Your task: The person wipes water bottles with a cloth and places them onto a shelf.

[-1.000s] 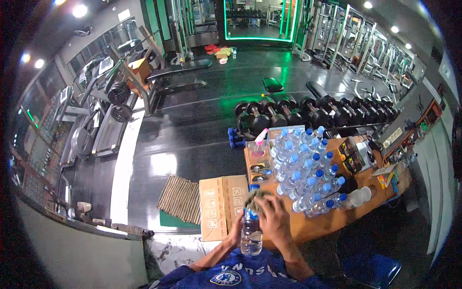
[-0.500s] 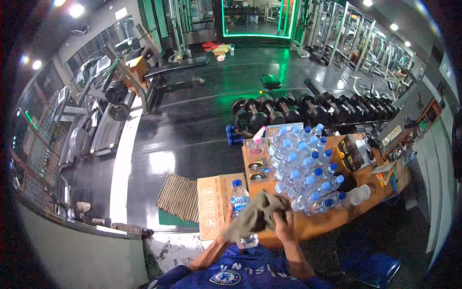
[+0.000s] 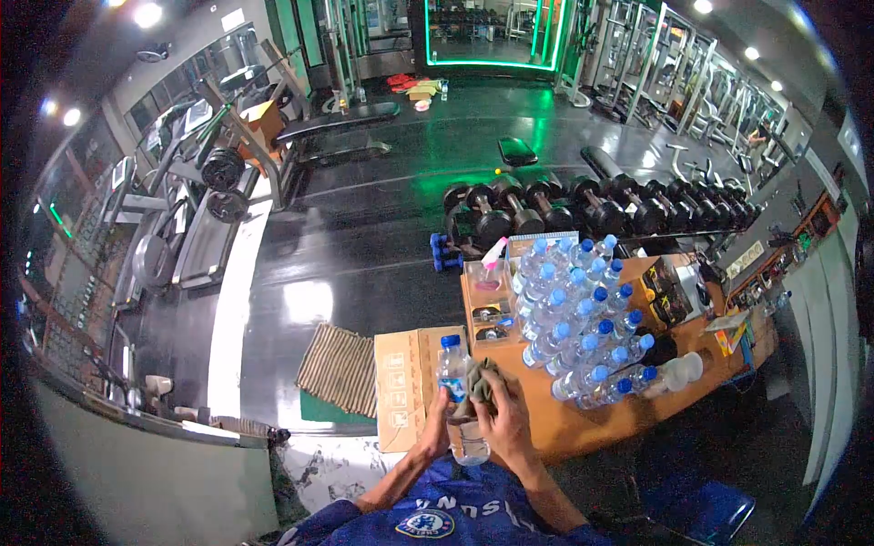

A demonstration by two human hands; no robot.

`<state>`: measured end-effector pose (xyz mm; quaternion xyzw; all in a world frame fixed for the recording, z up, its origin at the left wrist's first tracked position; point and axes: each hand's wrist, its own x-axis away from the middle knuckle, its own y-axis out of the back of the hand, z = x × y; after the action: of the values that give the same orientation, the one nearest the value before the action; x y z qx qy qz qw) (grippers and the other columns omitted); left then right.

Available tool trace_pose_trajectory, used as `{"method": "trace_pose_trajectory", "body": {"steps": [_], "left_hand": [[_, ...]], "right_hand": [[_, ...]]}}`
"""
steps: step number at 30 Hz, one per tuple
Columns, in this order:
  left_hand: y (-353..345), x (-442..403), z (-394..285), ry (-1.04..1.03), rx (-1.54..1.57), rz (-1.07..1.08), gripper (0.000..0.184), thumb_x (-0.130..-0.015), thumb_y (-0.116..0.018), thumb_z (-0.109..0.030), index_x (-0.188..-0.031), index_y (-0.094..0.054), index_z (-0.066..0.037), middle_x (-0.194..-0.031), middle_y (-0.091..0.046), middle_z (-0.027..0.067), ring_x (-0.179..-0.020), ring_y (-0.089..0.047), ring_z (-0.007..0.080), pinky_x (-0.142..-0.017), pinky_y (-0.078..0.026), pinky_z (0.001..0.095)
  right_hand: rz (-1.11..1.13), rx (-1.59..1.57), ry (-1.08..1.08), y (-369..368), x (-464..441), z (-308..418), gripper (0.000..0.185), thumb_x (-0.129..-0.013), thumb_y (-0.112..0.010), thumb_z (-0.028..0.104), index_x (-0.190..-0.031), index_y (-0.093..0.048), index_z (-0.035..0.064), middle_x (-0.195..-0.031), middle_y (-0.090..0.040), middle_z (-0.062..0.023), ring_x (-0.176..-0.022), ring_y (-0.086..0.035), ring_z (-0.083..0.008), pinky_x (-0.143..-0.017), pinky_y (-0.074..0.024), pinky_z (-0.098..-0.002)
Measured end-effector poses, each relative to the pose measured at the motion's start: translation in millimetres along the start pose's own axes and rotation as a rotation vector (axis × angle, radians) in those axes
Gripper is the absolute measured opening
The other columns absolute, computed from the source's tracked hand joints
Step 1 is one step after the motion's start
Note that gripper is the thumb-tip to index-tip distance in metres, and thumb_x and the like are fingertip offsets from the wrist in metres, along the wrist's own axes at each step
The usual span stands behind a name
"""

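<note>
A clear water bottle (image 3: 452,362) with a blue cap is held up in front of my chest, tilted slightly. My left hand (image 3: 439,420) is wrapped round its left side, below the blue label. On the other side my right hand (image 3: 503,417) grips a bunched olive-grey cloth (image 3: 480,386) and presses it against the bottle. Just behind the bottle lies a cardboard box (image 3: 397,387). To the right, many blue-capped water bottles (image 3: 583,318) stand close together on the wooden table (image 3: 546,428).
A clear organiser (image 3: 492,314) stands left of the bottles. Folded striped fabric (image 3: 335,373) lies left of the cardboard box. Dumbbells (image 3: 601,209) line a rack beyond the table. A blue chair (image 3: 706,510) is at the lower right.
The cloth has gone from spread loosely across the bottle's front to bunched at its right side. My right hand has moved left and closer to the bottle, showing more of its lower part.
</note>
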<state>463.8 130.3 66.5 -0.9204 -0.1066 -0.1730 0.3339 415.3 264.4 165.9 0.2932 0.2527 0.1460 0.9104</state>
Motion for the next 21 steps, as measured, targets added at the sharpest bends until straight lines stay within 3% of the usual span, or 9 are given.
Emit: {"method": "trace_pose_trajectory", "body": {"steps": [2,3,6,7,10,12,14,17,21], "left_hand": [[7,-4,-5,0.074,0.091,-0.022,0.076,-0.086,-0.034,-0.067,-0.129,-0.044,-0.006,-0.122,-0.055,0.0128,-0.108,-0.055,0.0260,-0.094,-0.043,0.0411],[10,-6,-16,0.183,0.101,0.017,0.076,-0.085,-0.033,-0.069,-0.127,-0.046,-0.006,-0.118,-0.057,0.0129,-0.105,-0.056,0.0260,-0.091,-0.046,0.0407],[-2,-3,-49,0.159,0.159,0.082,0.078,-0.085,-0.035,-0.067,-0.126,-0.048,-0.002,-0.114,-0.059,0.0172,-0.103,-0.058,0.0287,-0.093,-0.044,0.0433],[-18,0,-63,0.159,0.081,-0.004,0.080,-0.085,-0.032,-0.069,-0.126,-0.048,-0.002,-0.114,-0.059,0.0174,-0.103,-0.058,0.0291,-0.095,-0.042,0.0438],[-12,-8,-60,0.283,-0.063,0.015,0.082,-0.085,-0.029,-0.070,-0.127,-0.047,-0.001,-0.116,-0.058,0.0184,-0.104,-0.058,0.0293,-0.096,-0.041,0.0432],[-17,-5,-41,0.179,-0.122,0.019,0.082,-0.087,-0.026,-0.069,-0.125,-0.046,0.001,-0.110,-0.059,0.0199,-0.099,-0.059,0.0284,-0.094,-0.041,0.0422],[-25,6,-31,0.213,-0.230,0.031,0.077,-0.089,-0.027,-0.065,-0.125,-0.046,0.000,-0.108,-0.060,0.0185,-0.097,-0.060,0.0275,-0.091,-0.043,0.0433],[-41,12,-26,0.239,-0.259,0.057,0.069,-0.092,-0.027,-0.060,-0.125,-0.047,-0.003,-0.111,-0.059,0.0158,-0.100,-0.059,0.0250,-0.085,-0.048,0.0379],[-41,10,-38,0.034,-0.040,-0.043,0.074,-0.089,-0.025,-0.067,-0.123,-0.051,-0.006,-0.108,-0.061,0.0134,-0.097,-0.061,0.0253,-0.084,-0.050,0.0367]], "right_hand": [[0.090,0.093,0.057,16,12,16,0.046,-0.079,-0.063,0.013,-0.122,-0.050,0.0071,-0.117,-0.049,-0.0171,-0.104,-0.051,-0.0371,-0.088,-0.0430,-0.0433],[0.111,0.140,0.115,19,21,17,0.050,-0.072,-0.065,0.008,-0.121,-0.054,0.0141,-0.114,-0.051,-0.0136,-0.099,-0.054,-0.0345,-0.086,-0.0453,-0.0413],[0.388,0.076,0.340,36,45,13,0.051,-0.069,-0.066,0.007,-0.119,-0.057,0.0164,-0.112,-0.052,-0.0112,-0.095,-0.056,-0.0317,-0.083,-0.0472,-0.0402],[0.415,-0.029,0.419,45,41,16,0.050,-0.068,-0.068,0.009,-0.117,-0.058,0.0151,-0.108,-0.055,-0.0107,-0.093,-0.058,-0.0304,-0.081,-0.0484,-0.0383],[0.396,-0.254,0.238,53,41,-3,0.048,-0.069,-0.068,0.012,-0.116,-0.058,0.0111,-0.105,-0.058,-0.0125,-0.093,-0.058,-0.0305,-0.082,-0.0482,-0.0383],[0.098,-0.242,0.201,53,27,-9,0.047,-0.072,-0.066,0.010,-0.118,-0.055,0.0078,-0.109,-0.058,-0.0148,-0.095,-0.058,-0.0336,-0.083,-0.0473,-0.0395],[-0.227,-0.216,-0.019,42,5,-4,0.045,-0.074,-0.065,0.011,-0.117,-0.055,0.0086,-0.109,-0.057,-0.0154,-0.098,-0.056,-0.0355,-0.085,-0.0461,-0.0404],[-0.135,0.003,-0.082,34,-31,17,0.036,-0.077,-0.065,0.012,-0.112,-0.058,0.0090,-0.110,-0.055,-0.0168,-0.100,-0.054,-0.0343,-0.085,-0.0449,-0.0408],[0.078,0.119,0.144,18,2,24,0.041,-0.073,-0.066,0.012,-0.113,-0.061,0.0201,-0.109,-0.050,-0.0116,-0.098,-0.052,-0.0322,-0.082,-0.0462,-0.0407]]}}
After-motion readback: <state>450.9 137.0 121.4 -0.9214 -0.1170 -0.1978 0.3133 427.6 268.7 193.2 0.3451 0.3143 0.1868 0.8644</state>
